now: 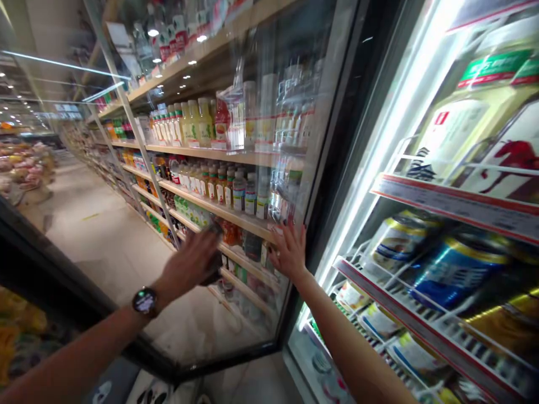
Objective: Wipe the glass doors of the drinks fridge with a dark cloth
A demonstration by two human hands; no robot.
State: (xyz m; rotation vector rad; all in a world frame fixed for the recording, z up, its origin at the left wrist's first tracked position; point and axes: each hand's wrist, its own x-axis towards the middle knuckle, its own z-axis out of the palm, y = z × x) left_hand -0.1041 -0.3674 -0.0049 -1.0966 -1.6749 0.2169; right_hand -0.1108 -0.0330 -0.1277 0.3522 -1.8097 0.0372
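Smooth glass under one palm, a blurred dark item in the other hand

Head view: the door of a lit cooler stands open, its pane spread across the middle of the view, with bottles on shelves showing through it. The right hand lies against the glass close to the black upright frame, fingers spread and loose, gripping nothing. The left hand, with a watch at its wrist, is in front of the pane; its fingers look curled around a dark item, too smeared by motion to identify.

The door should feel stiff and fairly heavy, yet turn readily on its hinges. Glass is slick and gives a flat palm little to pull on, so the frame seems the firmer hold; pressing the pane should be safe if gentle. The dark item looks rigid and small enough for one hand, best held round its middle. Its weight and fragility I cannot tell.
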